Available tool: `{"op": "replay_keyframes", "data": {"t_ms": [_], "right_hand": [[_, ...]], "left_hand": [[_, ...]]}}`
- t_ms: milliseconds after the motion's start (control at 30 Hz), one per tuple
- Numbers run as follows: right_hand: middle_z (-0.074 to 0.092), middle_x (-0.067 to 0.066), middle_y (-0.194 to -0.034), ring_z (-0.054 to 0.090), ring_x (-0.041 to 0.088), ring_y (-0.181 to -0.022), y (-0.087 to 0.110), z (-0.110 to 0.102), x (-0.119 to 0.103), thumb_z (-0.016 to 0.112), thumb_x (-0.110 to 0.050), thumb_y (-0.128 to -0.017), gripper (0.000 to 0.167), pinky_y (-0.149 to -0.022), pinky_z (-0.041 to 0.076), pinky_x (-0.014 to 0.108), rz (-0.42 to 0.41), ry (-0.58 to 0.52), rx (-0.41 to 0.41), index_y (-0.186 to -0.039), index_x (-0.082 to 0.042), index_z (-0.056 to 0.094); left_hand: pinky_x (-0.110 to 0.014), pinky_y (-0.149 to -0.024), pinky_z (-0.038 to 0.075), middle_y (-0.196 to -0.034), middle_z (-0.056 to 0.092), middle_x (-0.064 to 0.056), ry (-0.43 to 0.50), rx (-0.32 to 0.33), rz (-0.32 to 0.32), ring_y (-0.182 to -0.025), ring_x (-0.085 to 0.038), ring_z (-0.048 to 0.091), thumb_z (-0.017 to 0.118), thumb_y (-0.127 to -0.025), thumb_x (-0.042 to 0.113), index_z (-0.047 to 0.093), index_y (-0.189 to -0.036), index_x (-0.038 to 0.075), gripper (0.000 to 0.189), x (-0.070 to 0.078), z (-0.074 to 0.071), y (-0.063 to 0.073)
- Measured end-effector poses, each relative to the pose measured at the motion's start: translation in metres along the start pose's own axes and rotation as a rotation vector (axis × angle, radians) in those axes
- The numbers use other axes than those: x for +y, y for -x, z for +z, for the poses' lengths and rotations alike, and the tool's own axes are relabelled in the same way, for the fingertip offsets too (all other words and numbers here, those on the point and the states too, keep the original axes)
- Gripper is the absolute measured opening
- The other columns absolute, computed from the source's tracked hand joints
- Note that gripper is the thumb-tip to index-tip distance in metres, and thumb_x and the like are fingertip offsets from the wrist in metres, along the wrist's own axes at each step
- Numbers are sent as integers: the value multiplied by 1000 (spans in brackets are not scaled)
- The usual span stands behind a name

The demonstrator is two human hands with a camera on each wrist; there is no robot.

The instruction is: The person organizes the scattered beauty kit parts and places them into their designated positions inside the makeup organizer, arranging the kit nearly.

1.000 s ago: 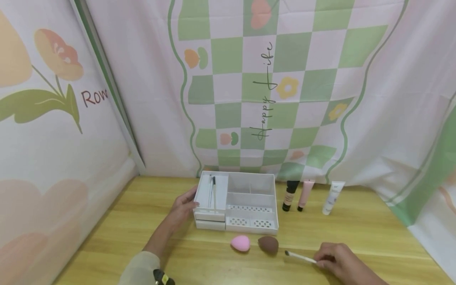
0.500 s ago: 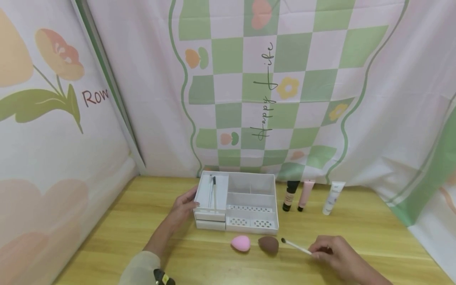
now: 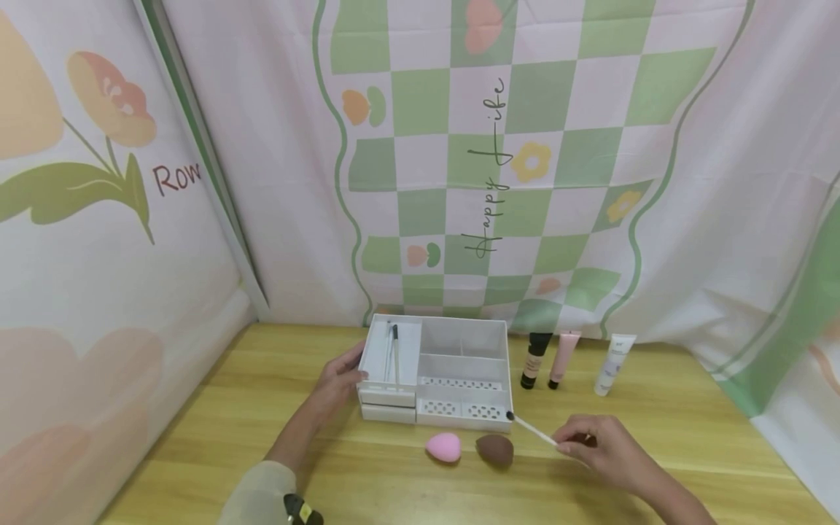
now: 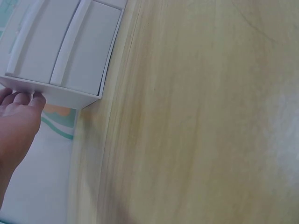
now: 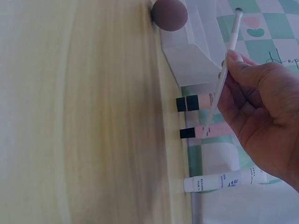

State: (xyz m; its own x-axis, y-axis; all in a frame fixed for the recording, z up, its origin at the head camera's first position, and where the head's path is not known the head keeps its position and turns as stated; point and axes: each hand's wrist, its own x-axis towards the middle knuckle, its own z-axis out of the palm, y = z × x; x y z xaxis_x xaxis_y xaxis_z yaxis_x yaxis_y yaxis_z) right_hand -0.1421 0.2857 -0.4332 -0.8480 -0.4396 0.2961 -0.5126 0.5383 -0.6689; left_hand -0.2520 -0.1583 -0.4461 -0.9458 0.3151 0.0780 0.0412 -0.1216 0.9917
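My right hand [image 3: 600,446] pinches a white makeup brush [image 3: 537,432] with a dark tip. Its bristles point left, by the front right corner of a white makeup organizer [image 3: 389,415]; whether they touch is unclear. In the right wrist view, thumb and fingers hold the brush [image 5: 232,38] along its handle. My left hand [image 3: 337,383] rests against the organizer's left side, fingertips on its side wall in the left wrist view. On the organizer's left top lies a dark-tipped brush [image 3: 396,357] beside a thinner, paler one [image 3: 386,354].
A pink makeup sponge [image 3: 444,448] and a brown sponge [image 3: 495,450] lie before the organizer. To its right stand a black-capped tube [image 3: 534,361], a pink tube [image 3: 563,359] and a white tube [image 3: 614,364]. A patterned curtain [image 3: 485,160] hangs behind the wooden table [image 3: 197,452].
My right hand has moved up and left with the brush, from right of the brown sponge to the organizer's front right corner. My left hand stays at the organizer's side.
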Motion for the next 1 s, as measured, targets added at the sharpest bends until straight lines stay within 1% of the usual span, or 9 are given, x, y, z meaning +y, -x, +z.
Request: {"op": "replay_keyframes", "data": {"t_ms": [167,300,433,567,667,733,833,1000], "right_hand": [[74,9,-83,64,1,-68,-11,0,-8,72,-5,-88,9,-55,60,22,40,1,0,-94,1,76],[75,12,-87,64,-2,-72,-19,0,-13,73,-6,-88,10,-58,61,21,63,8,-4,-95,1,76],[76,15,-90,66,-3,-74,-28,-1,-19,73,-6,-88,12,-60,62,19,68,14,-7,-97,2,76],[77,10,-88,65,-3,-75,-37,-1,-24,73,-8,-89,12,-61,61,18,92,32,-2,-98,-1,76],[76,6,-87,64,-5,-75,-43,-1,-26,73,-8,-89,9,-61,61,19,83,46,7,-96,-5,77],[75,6,-86,63,-5,-75,-46,0,-27,74,-7,-88,9,-60,60,18,74,51,19,-95,-5,78],[75,8,-88,64,-3,-74,-51,1,-29,74,-5,-87,9,-60,60,18,68,56,36,-95,-4,78],[77,13,-95,65,-3,-74,-59,0,-31,74,-5,-88,11,-61,60,18,83,74,50,-97,-2,77]], "left_hand": [[-42,-129,20,-171,13,-19,2,-5,-1,-160,-35,13,49,-93,-5,23,-159,-1,71,0,0,0],[-41,-128,20,-171,13,-19,6,-5,3,-160,-35,13,49,-93,-6,23,-159,-2,71,0,1,-1],[-41,-128,20,-171,13,-20,13,-4,8,-159,-35,13,48,-93,-6,23,-158,-3,71,1,1,-1],[-40,-127,21,-171,13,-21,22,-8,10,-159,-36,13,48,-93,-6,21,-158,-4,71,2,2,-1],[-38,-127,22,-171,12,-21,20,-15,10,-159,-36,12,47,-93,-6,20,-159,-4,71,1,1,-1],[-37,-126,22,-171,12,-20,16,-16,8,-160,-36,12,47,-94,-6,20,-159,-4,71,1,1,-2],[-38,-127,21,-171,12,-20,12,-19,8,-160,-35,12,48,-94,-5,20,-159,-4,71,1,0,-1],[-43,-129,19,-171,11,-20,2,-15,8,-160,-37,11,49,-93,-5,21,-159,-3,71,3,2,0]]}}
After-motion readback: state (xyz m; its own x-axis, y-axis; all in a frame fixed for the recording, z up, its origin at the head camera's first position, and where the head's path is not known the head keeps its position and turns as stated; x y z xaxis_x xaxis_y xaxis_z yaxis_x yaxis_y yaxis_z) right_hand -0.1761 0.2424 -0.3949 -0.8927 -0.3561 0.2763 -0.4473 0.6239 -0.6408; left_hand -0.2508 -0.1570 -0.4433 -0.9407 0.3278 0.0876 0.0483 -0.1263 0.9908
